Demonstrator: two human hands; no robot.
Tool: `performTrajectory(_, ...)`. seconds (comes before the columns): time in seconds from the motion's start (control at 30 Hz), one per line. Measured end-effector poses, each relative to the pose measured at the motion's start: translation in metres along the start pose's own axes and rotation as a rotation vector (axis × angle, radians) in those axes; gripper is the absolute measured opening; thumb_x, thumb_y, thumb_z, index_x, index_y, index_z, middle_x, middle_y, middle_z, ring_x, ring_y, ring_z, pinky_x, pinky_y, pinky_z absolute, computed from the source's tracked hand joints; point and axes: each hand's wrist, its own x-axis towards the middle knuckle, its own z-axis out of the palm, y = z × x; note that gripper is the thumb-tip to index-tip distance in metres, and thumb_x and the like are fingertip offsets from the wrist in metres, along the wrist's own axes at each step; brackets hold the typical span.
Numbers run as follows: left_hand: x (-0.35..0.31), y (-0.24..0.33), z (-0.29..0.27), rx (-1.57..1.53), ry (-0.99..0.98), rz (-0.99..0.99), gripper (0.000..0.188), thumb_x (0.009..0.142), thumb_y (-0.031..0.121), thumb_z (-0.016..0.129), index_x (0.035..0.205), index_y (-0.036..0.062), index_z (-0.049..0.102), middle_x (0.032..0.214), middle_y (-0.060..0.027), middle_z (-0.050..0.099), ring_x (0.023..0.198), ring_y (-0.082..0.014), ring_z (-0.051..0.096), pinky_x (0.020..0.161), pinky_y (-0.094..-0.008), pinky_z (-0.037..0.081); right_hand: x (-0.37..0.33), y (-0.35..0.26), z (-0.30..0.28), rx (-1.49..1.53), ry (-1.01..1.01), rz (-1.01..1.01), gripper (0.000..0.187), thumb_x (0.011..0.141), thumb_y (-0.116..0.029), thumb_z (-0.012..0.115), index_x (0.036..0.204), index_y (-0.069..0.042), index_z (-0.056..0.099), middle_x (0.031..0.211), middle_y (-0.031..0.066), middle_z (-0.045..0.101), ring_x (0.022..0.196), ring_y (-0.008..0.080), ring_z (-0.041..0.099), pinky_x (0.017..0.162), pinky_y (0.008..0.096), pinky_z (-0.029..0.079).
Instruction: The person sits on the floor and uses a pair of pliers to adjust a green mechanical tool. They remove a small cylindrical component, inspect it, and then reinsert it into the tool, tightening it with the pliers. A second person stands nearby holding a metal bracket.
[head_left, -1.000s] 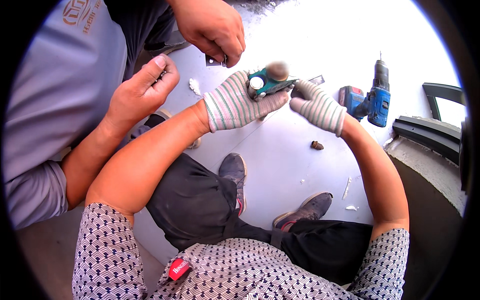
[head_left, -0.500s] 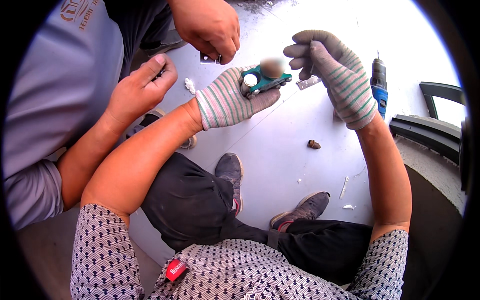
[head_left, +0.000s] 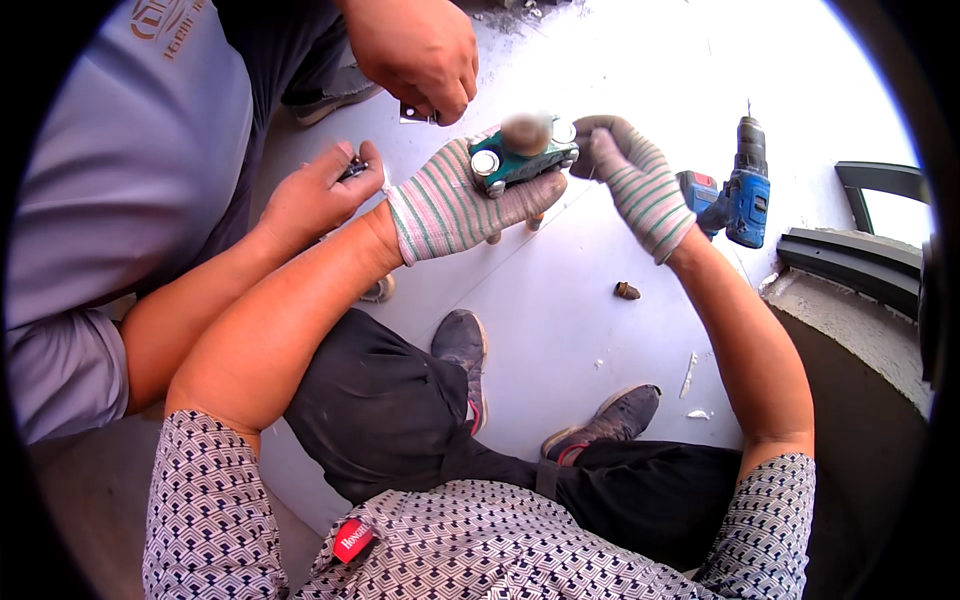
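The left hand [head_left: 440,212], in a striped knit glove, has its grip clamped around a green metal fixture [head_left: 520,168], held up above the pale floor [head_left: 545,300]; the fixture has round silvery caps at its corners and a blurred brownish knob [head_left: 526,134] on top. Brown-tipped pieces [head_left: 535,222] poke out under the glove, and I can't make out what they belong to. The right hand [head_left: 645,190], gloved to match, is just beside the fixture's right end with fingers bent; whether its grip has anything in it, I can't tell from here. Close by on the left, a co-worker in a grey shirt [head_left: 130,180] has a small dark piece [head_left: 355,168] in the lower hand [head_left: 315,198] and a metal plate [head_left: 410,115] in the upper hand [head_left: 420,60]. Over to the right sits a blue cordless drill [head_left: 748,195]; nearer the feet lie a brown fitting [head_left: 627,291] and white scraps [head_left: 690,375], and past the drill, a dark metal rail [head_left: 850,267].
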Motion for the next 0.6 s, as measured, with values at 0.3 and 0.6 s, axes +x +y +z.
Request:
performTrajectory(0.3, -0.004, 0.032, 0.009, -0.226, -0.15, 0.0, 0.039, 0.096, 0.035, 0.075, 0.121, 0.0072, 0.064, 0.096, -0.0037, 0.073, 0.083, -0.0112, 0.069, 0.067, -0.0268, 0.059, -0.029, 0.007, 0.027, 0.341, 0.015, 0.263, 0.035, 0.104, -0.034, 0.057, 0.123, -0.006, 0.064, 0.077, 0.0015, 0.064, 0.058, 0.0068, 0.055, 0.048, 0.021, 0.04)
performTrajectory(0.6, -0.009, 0.011, 0.013, -0.066, -0.288, 0.039, 0.04, 0.09, 0.035, 0.08, 0.117, 0.0082, 0.065, 0.092, -0.003, 0.068, 0.073, -0.0113, 0.064, 0.07, -0.0289, 0.058, -0.047, 0.01, 0.015, 0.408, 0.093, 0.253, 0.023, 0.103, -0.02, 0.05, 0.109, -0.004, 0.064, 0.075, 0.0017, 0.063, 0.055, 0.0059, 0.05, 0.047, 0.0199, 0.035)
